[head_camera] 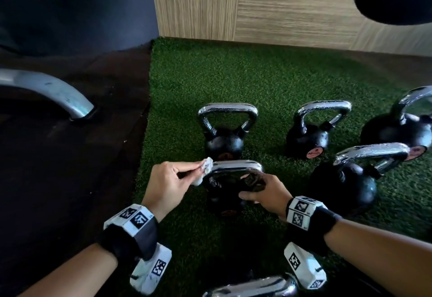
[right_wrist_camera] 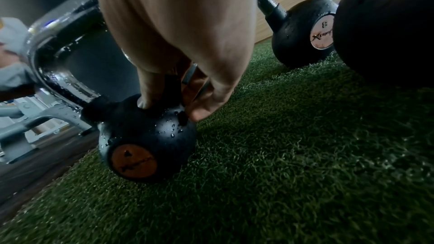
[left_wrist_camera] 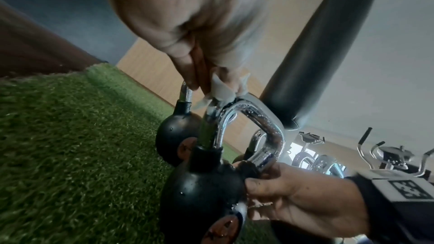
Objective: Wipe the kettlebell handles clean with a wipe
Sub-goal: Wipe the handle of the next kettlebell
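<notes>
A person's two bare hands work on a small black kettlebell standing on green artificial turf, near the centre of the head view.

The left hand, at about 9 o'clock from the kettlebell, pinches a crumpled white wipe between thumb and fingertips. The wipe presses against the left top corner of the chrome handle. Water droplets bead on the handle and on the black ball.

The right hand, at about 3 o'clock, curls its fingers around the right leg of the handle where it meets the ball, steadying the weight.

Other chrome-handled kettlebells stand around it: one just behind at 12 o'clock, one marked with an 8 at about 1 o'clock, a larger one at 3 o'clock, and another at the right edge. A further handle shows at 6 o'clock.

The step in hand looks like wiping this handle, starting at its left corner. The next move likely calls for dragging the wipe along the top bar toward 3 o'clock, then down each leg, with the right hand shifting clear so its covered section can be reached.
</notes>
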Demonstrator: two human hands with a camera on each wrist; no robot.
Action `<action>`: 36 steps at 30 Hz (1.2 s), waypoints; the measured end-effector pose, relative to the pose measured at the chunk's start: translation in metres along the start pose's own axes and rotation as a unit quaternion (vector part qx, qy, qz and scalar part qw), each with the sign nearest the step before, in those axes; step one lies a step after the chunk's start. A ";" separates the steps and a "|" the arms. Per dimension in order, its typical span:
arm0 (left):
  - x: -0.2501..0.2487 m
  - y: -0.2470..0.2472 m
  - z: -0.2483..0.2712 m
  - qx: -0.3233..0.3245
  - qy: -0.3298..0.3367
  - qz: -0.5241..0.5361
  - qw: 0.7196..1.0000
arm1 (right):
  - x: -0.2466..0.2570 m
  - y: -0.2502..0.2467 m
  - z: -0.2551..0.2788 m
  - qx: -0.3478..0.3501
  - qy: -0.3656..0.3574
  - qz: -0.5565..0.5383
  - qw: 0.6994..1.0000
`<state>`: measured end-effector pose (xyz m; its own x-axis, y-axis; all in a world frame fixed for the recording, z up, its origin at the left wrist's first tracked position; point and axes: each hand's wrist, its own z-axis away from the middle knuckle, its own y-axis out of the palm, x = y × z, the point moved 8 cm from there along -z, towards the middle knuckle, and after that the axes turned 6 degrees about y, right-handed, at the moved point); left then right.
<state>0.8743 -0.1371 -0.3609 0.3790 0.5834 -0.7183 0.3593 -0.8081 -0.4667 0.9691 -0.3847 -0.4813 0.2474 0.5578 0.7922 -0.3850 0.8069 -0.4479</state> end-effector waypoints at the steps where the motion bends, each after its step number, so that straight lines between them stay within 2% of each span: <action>1: 0.004 0.002 0.002 0.005 -0.009 0.007 1.000 | 0.000 0.000 0.000 0.002 0.002 -0.002 1.000; 4: 0.011 0.007 0.007 -0.008 -0.023 0.035 0.999 | 0.002 -0.001 0.002 0.004 -0.003 -0.005 1.000; 7: 0.042 0.010 0.021 -0.030 -0.109 0.078 0.991 | 0.003 0.000 0.003 0.009 -0.012 -0.020 1.000; 9: 0.057 0.014 0.033 -0.022 -0.160 0.098 0.982 | 0.003 0.001 0.004 0.009 -0.011 -0.030 0.999; 14: 0.060 0.021 0.045 -0.062 -0.167 0.147 0.973 | 0.004 0.000 0.002 0.006 -0.025 -0.033 0.999; 18: 0.080 0.040 0.054 -0.057 -0.236 0.119 0.963 | 0.006 -0.003 0.002 0.005 -0.032 -0.028 0.999; 21: 0.084 0.051 0.060 -0.035 -0.243 0.092 0.965 | 0.009 -0.003 0.005 0.013 -0.034 -0.042 0.998; 26: 0.080 0.050 0.063 -0.041 -0.217 0.074 0.972 | 0.014 -0.001 0.014 0.034 -0.026 -0.052 0.998; 29: 0.084 0.050 0.061 -0.052 -0.234 0.077 0.968 | 0.008 -0.002 0.015 0.038 0.002 -0.044 0.998; 33: 0.091 0.057 0.046 -0.046 -0.271 0.089 0.957 | -0.004 -0.015 0.015 -0.009 0.007 0.018 1.000; 36: 0.090 0.065 0.019 -0.003 -0.269 0.039 0.962 | -0.010 -0.011 0.023 0.020 0.005 0.061 0.998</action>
<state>0.9158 -0.1388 -0.4663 -0.0915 0.3927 -0.9151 0.3540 -0.8461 -0.3985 0.9506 -0.4036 -0.4750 0.2061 0.6532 0.7286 -0.4486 0.7248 -0.5229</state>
